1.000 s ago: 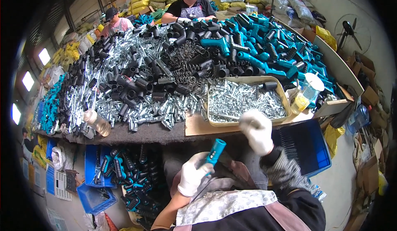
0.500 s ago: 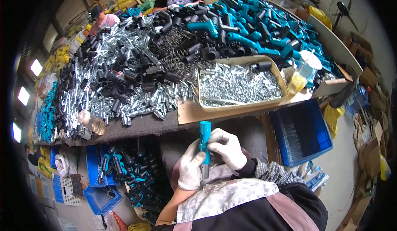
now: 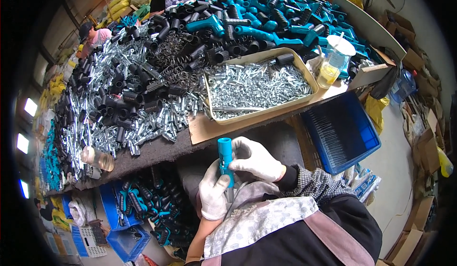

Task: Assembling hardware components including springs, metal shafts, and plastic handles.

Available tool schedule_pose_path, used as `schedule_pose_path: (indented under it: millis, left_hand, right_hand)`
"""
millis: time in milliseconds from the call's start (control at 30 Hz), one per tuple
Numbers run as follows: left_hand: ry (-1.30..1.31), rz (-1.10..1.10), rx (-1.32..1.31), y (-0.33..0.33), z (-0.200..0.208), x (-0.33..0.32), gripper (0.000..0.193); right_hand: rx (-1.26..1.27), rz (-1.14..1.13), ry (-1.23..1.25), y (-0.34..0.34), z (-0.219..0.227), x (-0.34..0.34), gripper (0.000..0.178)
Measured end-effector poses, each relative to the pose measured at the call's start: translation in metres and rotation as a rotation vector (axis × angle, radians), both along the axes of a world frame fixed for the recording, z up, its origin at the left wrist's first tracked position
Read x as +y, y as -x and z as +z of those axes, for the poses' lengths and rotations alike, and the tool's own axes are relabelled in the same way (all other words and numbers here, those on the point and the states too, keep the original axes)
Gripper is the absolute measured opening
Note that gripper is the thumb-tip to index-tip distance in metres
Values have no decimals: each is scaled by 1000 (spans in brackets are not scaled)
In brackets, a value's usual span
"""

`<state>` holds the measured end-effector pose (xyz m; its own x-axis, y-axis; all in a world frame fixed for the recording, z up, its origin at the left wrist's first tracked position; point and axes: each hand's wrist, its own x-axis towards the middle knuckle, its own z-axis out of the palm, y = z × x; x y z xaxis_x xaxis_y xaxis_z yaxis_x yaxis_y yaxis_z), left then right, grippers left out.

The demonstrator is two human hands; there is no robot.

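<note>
In front of my lap stands a teal tubular handle part (image 3: 225, 148), upright with its open round end up. A grey metal rod (image 3: 230, 196) shows at its lower end. My left hand (image 3: 213, 192), in a white glove, is closed around the part's lower half. My right hand (image 3: 259, 160), also gloved, is bent against its right side, thumb and fingers closed on it at mid-height. What lies between those fingertips is hidden. Beyond the hands, a cream tray (image 3: 257, 114) full of small silvery metal pieces rests on the bench.
Metal tubes (image 3: 157, 127), black sleeves (image 3: 114, 103), springs (image 3: 173, 59) and teal gun-shaped bodies (image 3: 209, 24) heap the bench. A jug (image 3: 337, 56) and bottle (image 3: 97, 159) stand on it. Below are a blue crate (image 3: 350, 156) and black-teal parts (image 3: 166, 209). Two people sit opposite.
The view has shifted and tilted, so the bench appears turned. My right hand's fingers have moved slightly along the teal part; both hands stay on it.
</note>
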<state>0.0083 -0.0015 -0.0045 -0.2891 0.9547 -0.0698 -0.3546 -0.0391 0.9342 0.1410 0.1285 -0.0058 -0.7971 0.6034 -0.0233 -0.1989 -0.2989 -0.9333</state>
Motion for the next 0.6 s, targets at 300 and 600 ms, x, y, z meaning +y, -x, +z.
schedule_pose_path:
  millis: [300,600]
  left_hand:
    - [0,130,280,-4,-9,13,71]
    - [-20,-153,-506,8,6,8,76]
  right_hand:
    - [-95,72,-299,12,14,17,44]
    - [-270,-235,-1313,-12,67,144,19]
